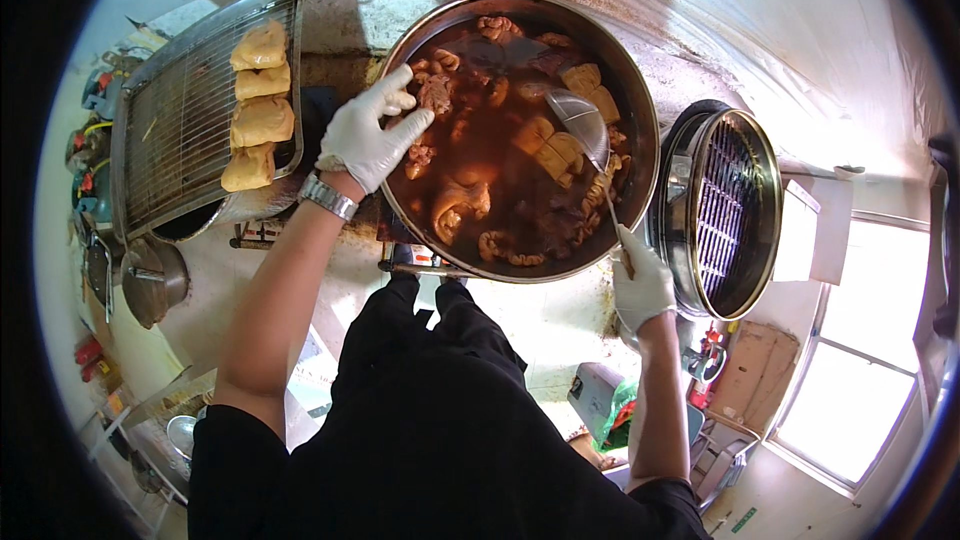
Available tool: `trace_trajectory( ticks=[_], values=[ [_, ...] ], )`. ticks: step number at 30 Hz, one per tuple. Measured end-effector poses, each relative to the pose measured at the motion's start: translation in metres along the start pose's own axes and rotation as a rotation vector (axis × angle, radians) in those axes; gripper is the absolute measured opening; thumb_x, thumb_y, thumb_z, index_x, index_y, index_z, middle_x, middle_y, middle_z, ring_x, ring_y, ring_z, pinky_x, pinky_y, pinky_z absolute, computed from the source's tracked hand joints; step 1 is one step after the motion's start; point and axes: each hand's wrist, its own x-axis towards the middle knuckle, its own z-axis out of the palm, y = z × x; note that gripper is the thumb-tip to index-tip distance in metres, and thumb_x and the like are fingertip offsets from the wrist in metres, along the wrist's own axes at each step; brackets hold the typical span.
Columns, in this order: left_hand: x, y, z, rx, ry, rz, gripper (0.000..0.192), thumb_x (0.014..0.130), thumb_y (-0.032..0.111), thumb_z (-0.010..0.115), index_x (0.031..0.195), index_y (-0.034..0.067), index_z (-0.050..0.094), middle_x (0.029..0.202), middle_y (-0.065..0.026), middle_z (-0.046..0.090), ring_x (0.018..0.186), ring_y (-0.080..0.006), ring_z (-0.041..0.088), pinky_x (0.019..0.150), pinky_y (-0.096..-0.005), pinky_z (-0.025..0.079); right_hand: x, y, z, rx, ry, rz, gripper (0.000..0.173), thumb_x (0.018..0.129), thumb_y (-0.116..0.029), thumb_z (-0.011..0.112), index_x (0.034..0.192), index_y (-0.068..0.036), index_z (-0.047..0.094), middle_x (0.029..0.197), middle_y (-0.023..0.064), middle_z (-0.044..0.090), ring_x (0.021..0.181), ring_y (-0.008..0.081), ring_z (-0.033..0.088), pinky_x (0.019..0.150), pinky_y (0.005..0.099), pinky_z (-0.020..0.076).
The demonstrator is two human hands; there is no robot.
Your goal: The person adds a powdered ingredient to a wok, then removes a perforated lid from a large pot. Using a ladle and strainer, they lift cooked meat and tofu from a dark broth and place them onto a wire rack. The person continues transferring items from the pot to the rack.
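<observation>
A wide round metal pot in front of me holds dark reddish-brown broth with pieces of meat and offal. My right hand, in a pale glove, grips the handle of a metal skimmer. The skimmer's bowl rests in the broth at the right, beside scored yellowish tofu blocks. Over the pot's left rim reaches my gloved left hand, fingers apart. Its fingertips are close to a brown meat chunk; whether they touch it is unclear. A large folded pale-brown piece floats near the front.
Left of the pot, a metal tray with a wire rack bears a row of yellowish tofu-like blocks. A round steamer-like vessel with a slatted grate stands tilted at the right. A lidded metal pot sits lower left.
</observation>
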Motion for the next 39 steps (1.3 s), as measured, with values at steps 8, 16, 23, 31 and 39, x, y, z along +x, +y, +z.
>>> trace_trajectory(
  ticks=[8, 16, 23, 31, 39],
  values=[
    [-0.033, -0.022, 0.037, -0.023, 0.020, 0.085, 0.050, 0.100, 0.038, 0.075, 0.136, 0.005, 0.071, 0.112, -0.0152, 0.080, 0.106, -0.0272, 0.078, 0.092, -0.0363, 0.060, -0.024, -0.017, 0.001, -0.004, -0.109, -0.163, 0.047, 0.100, -0.014, 0.061, 0.146, -0.004, 0.060, 0.107, 0.0276, 0.073, 0.099, 0.0434, 0.072, 0.091, 0.0475, 0.0567],
    [-0.038, -0.036, 0.066, -0.208, 0.085, 0.125, 0.039, 0.108, 0.026, 0.064, 0.140, 0.004, 0.068, 0.121, -0.0172, 0.078, 0.109, -0.0237, 0.078, 0.093, -0.0333, 0.061, -0.017, -0.010, -0.031, 0.659, -0.330, 0.095, 0.050, 0.101, -0.001, 0.058, 0.151, 0.000, 0.058, 0.103, 0.0079, 0.077, 0.067, 0.0057, 0.060, 0.054, 0.0210, 0.0504],
    [-0.042, -0.041, 0.073, -0.033, 0.014, -0.015, 0.046, 0.110, 0.029, 0.063, 0.144, -0.001, 0.063, 0.134, -0.0166, 0.074, 0.115, -0.0218, 0.076, 0.096, -0.0318, 0.059, 0.043, 0.015, 0.001, 0.638, -0.293, 0.269, 0.050, 0.100, -0.005, 0.064, 0.149, -0.001, 0.060, 0.100, 0.0074, 0.077, 0.064, 0.0068, 0.060, 0.052, 0.0215, 0.0507],
    [-0.041, -0.037, 0.075, -0.089, 0.071, -0.012, 0.043, 0.109, 0.029, 0.063, 0.140, -0.002, 0.066, 0.131, -0.0164, 0.075, 0.110, -0.0215, 0.077, 0.095, -0.0316, 0.059, 0.038, 0.037, -0.010, 0.170, -0.225, 0.065, 0.049, 0.100, -0.015, 0.069, 0.147, -0.004, 0.063, 0.100, 0.0126, 0.076, 0.078, 0.0140, 0.068, 0.075, 0.0297, 0.0562],
    [-0.043, -0.037, 0.079, -0.001, 0.109, 0.022, 0.039, 0.108, 0.028, 0.065, 0.135, 0.001, 0.070, 0.125, -0.0143, 0.078, 0.104, -0.0199, 0.078, 0.091, -0.0309, 0.059, 0.066, 0.031, 0.012, 0.620, -0.573, 0.270, 0.045, 0.099, -0.010, 0.067, 0.142, 0.004, 0.063, 0.096, 0.0112, 0.075, 0.066, 0.0115, 0.063, 0.056, 0.0258, 0.0531]
  ],
)
